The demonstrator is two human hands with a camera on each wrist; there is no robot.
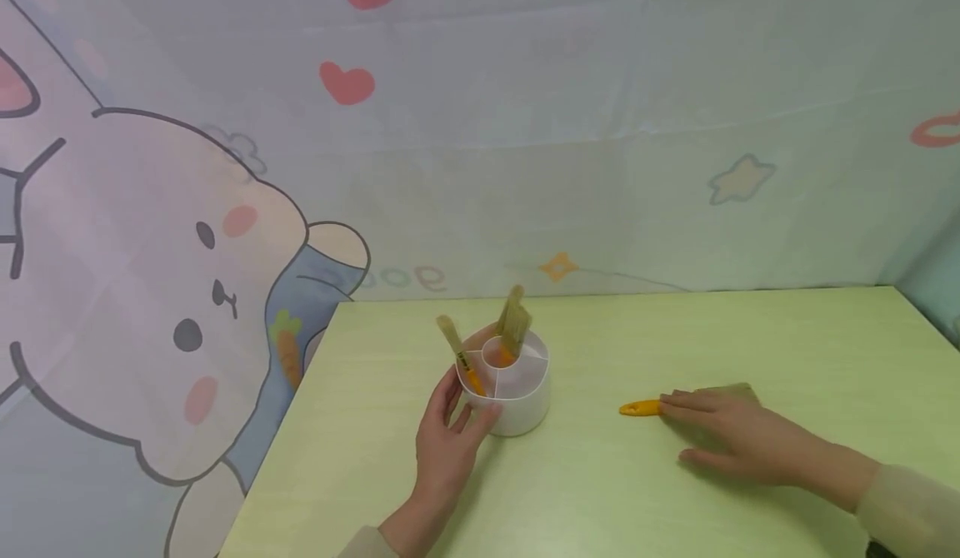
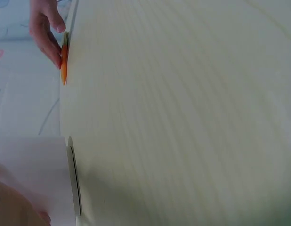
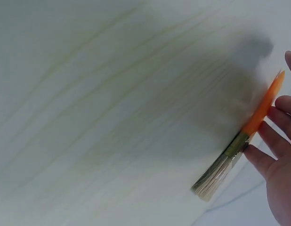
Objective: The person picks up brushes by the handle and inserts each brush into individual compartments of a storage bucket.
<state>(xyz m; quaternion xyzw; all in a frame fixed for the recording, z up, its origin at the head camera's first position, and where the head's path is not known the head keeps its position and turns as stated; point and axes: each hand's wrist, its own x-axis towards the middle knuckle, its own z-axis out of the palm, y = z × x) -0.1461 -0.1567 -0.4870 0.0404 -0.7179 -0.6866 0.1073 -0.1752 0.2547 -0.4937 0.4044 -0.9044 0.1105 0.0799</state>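
Note:
My left hand (image 1: 450, 450) grips the left side of a white round divided holder (image 1: 525, 415), thumb at the front and fingers round the far side. In its left compartment leans a brush (image 1: 457, 346) with an orange handle. More brushes (image 1: 515, 325) stand bristles up around its central ring. Well to the right, my right hand (image 1: 742, 440) lies low over a flat paintbrush (image 3: 235, 146) with an orange handle and pale bristles. Extended fingertips touch the brush along its handle and ferrule, and the thumb (image 3: 290, 60) stays apart from it.
The light yellow-green table (image 1: 585, 491) has a back edge close to a hanging cloth (image 1: 525, 166). That cloth is printed with a large rabbit (image 1: 150, 291), hearts and stars. Between the holder and the flat brush lies a stretch of tabletop.

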